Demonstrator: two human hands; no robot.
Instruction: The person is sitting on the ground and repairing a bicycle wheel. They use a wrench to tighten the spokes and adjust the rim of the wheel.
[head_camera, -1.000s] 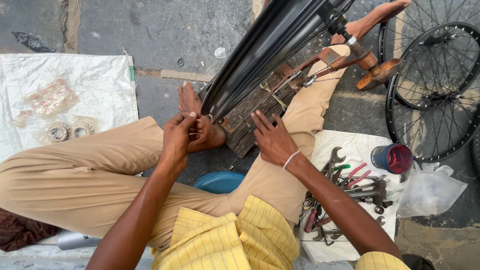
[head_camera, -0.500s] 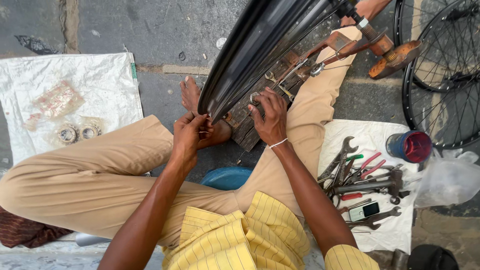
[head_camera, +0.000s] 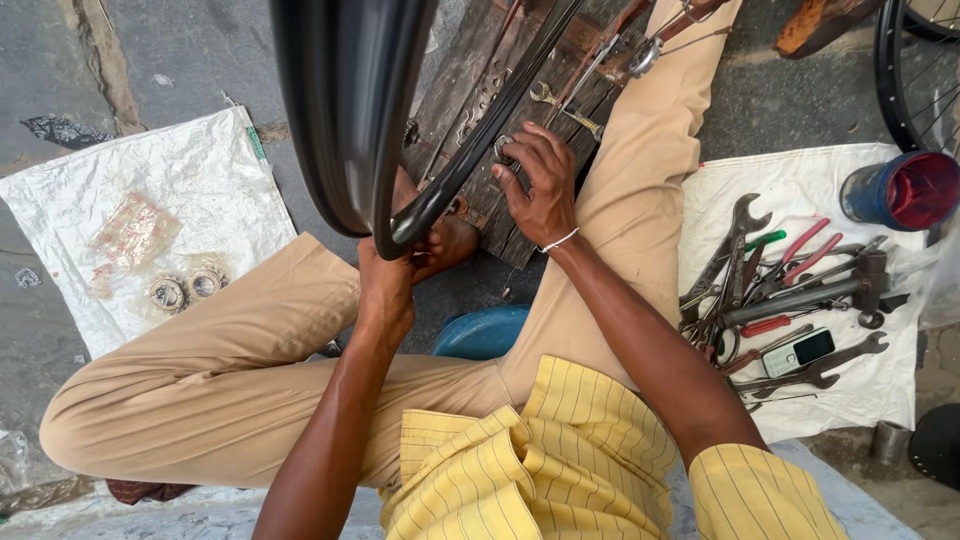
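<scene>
The bicycle rim (head_camera: 350, 120) has swung closer; left hand (head_camera: 385, 290) grips it at 6 o'clock, right hand (head_camera: 540, 185) pinches a nut (head_camera: 503, 148) on the plank (head_camera: 500, 215)

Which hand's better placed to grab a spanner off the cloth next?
Probably the right. The right hand rests on the wooden board on the same side as the pile of spanners on the white cloth. The left hand grips the black wheel rim, farther away.

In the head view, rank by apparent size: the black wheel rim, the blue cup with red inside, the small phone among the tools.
1. Black wheel rim, though nearness to the camera enlarges it.
2. Blue cup.
3. Phone.
</scene>
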